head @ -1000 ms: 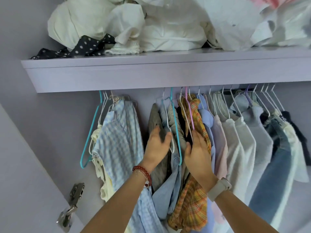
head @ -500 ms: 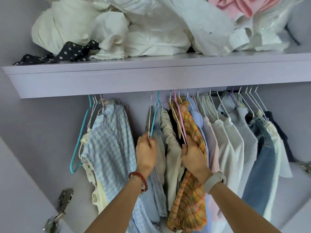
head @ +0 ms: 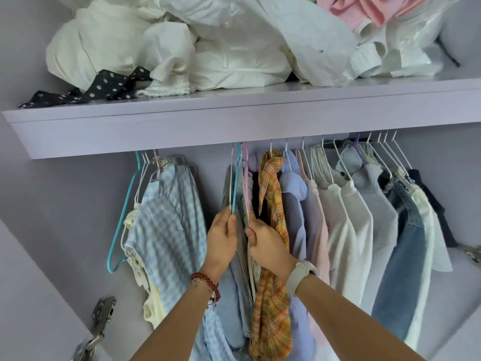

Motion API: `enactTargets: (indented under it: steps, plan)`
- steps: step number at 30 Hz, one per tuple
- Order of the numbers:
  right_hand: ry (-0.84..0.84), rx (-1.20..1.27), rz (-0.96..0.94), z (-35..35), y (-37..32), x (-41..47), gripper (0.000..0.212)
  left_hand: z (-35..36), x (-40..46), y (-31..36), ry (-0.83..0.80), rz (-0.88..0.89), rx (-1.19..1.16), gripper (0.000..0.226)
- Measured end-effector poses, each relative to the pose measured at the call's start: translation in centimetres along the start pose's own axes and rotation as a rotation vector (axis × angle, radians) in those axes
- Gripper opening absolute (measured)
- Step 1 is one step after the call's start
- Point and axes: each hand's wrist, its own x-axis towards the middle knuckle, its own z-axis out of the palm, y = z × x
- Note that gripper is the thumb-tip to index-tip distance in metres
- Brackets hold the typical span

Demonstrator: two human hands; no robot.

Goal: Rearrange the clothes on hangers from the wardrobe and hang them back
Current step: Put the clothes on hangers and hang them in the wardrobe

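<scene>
Left hand (head: pixel 222 239) fingers pinch teal hanger (head: pixel 235 188); right hand (head: pixel 268 247) fingers grip pink hanger (head: pixel 247 183), beside plaid shirt (head: pixel 273 230).

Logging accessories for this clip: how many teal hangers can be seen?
2. One teal hanger hangs empty at the far left end of the row; another is pinched by the left hand. Clothes may hide more.

Both hands (head: pixel 222 238) on hung clothes (head: pixel 244 204)

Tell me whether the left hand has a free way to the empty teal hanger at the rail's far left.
Probably yes: the left hand would only have to pass the blue checked shirt; the teal hanger hangs bare beyond it.
</scene>
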Motion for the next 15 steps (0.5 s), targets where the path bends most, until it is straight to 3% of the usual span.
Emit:
enactTargets:
  steps: [6, 9, 11, 15]
  plan:
    - [-0.082, 0.016, -0.035, -0.3, 0.2, 0.2, 0.048, -0.4, -0.4, -0.3, -0.026, -0.102, -0.220, 0.035]
    - [-0.084, -0.054, 0.016, -0.4, 0.5, 0.0, 0.050, 0.0, -0.4, -0.6, -0.015, -0.144, -0.175, 0.022]
    - [-0.023, -0.053, 0.029, -0.6, 0.6, -0.9, 0.050, 0.2, -0.4, -0.8, 0.014, -0.156, -0.111, 0.022]
    - [0.234, 0.139, -0.047, -2.7, 1.1, -4.0, 0.046, 0.3, -0.4, 0.5, 0.115, -0.155, -0.005, 0.043]
